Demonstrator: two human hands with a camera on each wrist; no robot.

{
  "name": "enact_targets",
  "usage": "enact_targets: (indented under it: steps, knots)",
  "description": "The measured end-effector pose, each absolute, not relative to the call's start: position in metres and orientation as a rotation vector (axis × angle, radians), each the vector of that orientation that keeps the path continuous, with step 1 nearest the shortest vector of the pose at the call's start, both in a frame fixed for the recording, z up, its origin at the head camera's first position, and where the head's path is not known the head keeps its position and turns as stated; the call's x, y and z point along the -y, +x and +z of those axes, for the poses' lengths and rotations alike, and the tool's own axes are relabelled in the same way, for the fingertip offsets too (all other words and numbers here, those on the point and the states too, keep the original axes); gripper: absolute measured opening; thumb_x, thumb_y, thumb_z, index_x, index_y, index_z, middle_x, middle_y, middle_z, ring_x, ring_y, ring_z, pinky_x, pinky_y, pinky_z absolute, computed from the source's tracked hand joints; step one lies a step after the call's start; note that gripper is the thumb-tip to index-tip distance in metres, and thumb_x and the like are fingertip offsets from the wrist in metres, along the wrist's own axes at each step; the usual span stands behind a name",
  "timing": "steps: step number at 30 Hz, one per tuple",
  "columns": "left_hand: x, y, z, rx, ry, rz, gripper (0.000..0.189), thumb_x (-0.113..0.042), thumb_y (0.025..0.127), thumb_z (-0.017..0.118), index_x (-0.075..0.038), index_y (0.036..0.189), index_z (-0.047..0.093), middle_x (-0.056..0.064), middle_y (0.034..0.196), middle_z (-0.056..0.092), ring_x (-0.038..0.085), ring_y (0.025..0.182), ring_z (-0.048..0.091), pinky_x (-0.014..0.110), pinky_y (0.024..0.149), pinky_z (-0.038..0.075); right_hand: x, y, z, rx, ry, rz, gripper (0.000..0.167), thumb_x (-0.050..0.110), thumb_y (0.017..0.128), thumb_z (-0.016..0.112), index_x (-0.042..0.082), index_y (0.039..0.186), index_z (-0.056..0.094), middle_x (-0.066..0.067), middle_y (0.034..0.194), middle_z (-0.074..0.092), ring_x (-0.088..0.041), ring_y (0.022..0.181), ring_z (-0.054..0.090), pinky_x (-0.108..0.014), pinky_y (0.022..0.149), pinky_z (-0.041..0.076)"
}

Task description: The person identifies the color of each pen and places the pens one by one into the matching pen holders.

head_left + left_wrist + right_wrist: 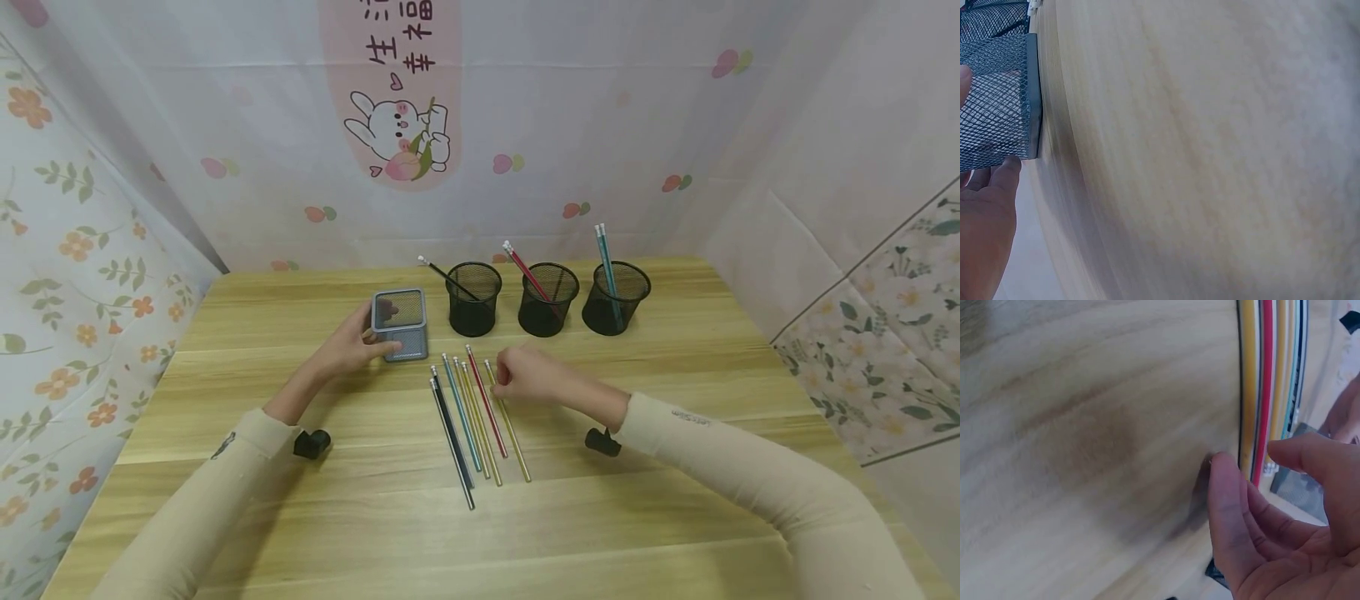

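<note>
My left hand grips a square grey mesh pen holder, thumb across its front and fingers around the left side; in the left wrist view fingertips show at the mesh. My right hand is over the rightmost yellow pencil. In the right wrist view, that pencil passes between the parted thumb and fingers. To its left lie a red pencil, two more yellow pencils, a blue pencil and two black pencils, roughly side by side, eraser ends away from me.
Three round black mesh cups stand in a row at the back. The left cup holds a black pencil, the middle cup red pencils, and the right cup blue pencils. A printed curtain hangs behind the wooden table.
</note>
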State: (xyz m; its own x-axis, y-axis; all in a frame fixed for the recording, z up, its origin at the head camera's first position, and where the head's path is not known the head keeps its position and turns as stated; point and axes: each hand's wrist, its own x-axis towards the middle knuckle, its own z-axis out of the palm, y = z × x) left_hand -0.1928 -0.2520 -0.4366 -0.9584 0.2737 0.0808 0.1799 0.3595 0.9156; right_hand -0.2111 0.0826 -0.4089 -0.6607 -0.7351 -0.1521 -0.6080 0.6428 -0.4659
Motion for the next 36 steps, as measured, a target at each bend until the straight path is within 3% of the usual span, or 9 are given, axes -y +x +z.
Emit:
enact_targets:
  steps: [6, 11, 16, 22, 36]
  knots:
    - [0.252, -0.193, -0.436, -2.521, 0.41, 1.679, 0.069, -0.001, 0.093, 0.074, 0.006, 0.148, 0.034, 0.026, 0.149, 0.04, 0.043, 0.143, 0.032, 0.053, 0.115, 0.033, -0.077, -0.206, -0.415, -2.59, -1.006, -0.492, 0.029, 0.013, 0.086, 0.075, 0.013, 0.065, 0.055, 0.005, 0.06, 0.05, -0.01, 0.054, 0.043, -0.023, 0.049, 0.036]
    - [0.251, -0.193, -0.436, -2.508, 0.415, 1.689, 0.069, -0.001, 0.093, 0.074, 0.006, 0.148, 0.034, 0.026, 0.148, 0.04, 0.043, 0.143, 0.032, 0.053, 0.115, 0.033, -0.073, -0.202, -0.416, -2.616, -0.985, -0.503, 0.042, 0.008, 0.082, 0.074, 0.016, 0.053, 0.045, 0.011, 0.047, 0.035, -0.007, 0.045, 0.032, -0.022, 0.043, 0.027]
    - [0.252, -0.193, -0.437, -2.503, 0.425, 1.705, 0.069, 0.0, 0.092, 0.074, 0.007, 0.148, 0.034, 0.026, 0.148, 0.039, 0.043, 0.143, 0.032, 0.053, 0.115, 0.033, -0.072, -0.199, -0.414, -2.62, -0.953, -0.523, 0.049, 0.005, 0.083, 0.072, 0.017, 0.05, 0.037, 0.012, 0.045, 0.023, -0.007, 0.045, 0.021, -0.023, 0.042, 0.02]
    - [0.252, -0.194, -0.437, -2.504, 0.422, 1.705, 0.07, 0.001, 0.092, 0.074, 0.006, 0.149, 0.033, 0.025, 0.149, 0.039, 0.042, 0.144, 0.031, 0.052, 0.115, 0.033, -0.072, -0.2, -0.415, -2.611, -0.929, -0.508, 0.05, 0.006, 0.086, 0.071, 0.017, 0.05, 0.038, 0.011, 0.046, 0.023, -0.007, 0.045, 0.019, -0.022, 0.042, 0.018]
    - [0.252, -0.193, -0.437, -2.504, 0.424, 1.695, 0.07, 0.001, 0.093, 0.073, 0.006, 0.15, 0.032, 0.026, 0.149, 0.038, 0.043, 0.144, 0.031, 0.052, 0.115, 0.034, -0.075, -0.202, -0.418, -2.603, -1.01, -0.516, 0.046, 0.003, 0.082, 0.07, 0.017, 0.05, 0.039, 0.012, 0.046, 0.025, -0.006, 0.044, 0.022, -0.022, 0.042, 0.018]
